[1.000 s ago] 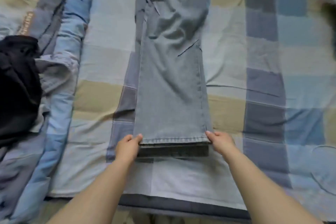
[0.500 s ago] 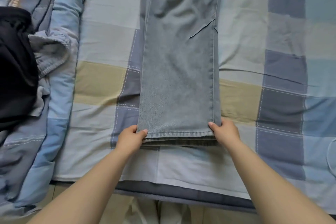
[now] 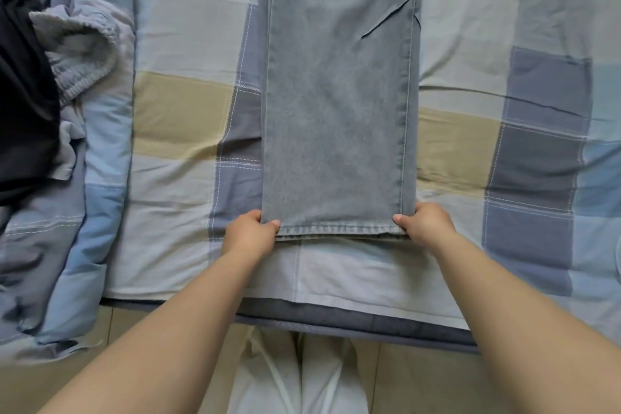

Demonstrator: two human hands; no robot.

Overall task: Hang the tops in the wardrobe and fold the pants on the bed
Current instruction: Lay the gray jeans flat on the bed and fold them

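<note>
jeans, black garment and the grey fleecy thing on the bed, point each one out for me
jeans point(image 3: 336, 104), head view, on the middle of the stacked legs.
black garment point(image 3: 23, 104), head view, on its dark bulk at the left edge.
grey fleecy garment point(image 3: 80, 54), head view, on its bunched elastic band.

Bed point(image 3: 188, 54) surface lies flat and open on both sides of the jeans point(image 3: 336, 111). Left edge obstructed by bunched quilt point(image 3: 100, 144), grey garment point(image 3: 80, 54) and black garment point(image 3: 23, 94).
</note>
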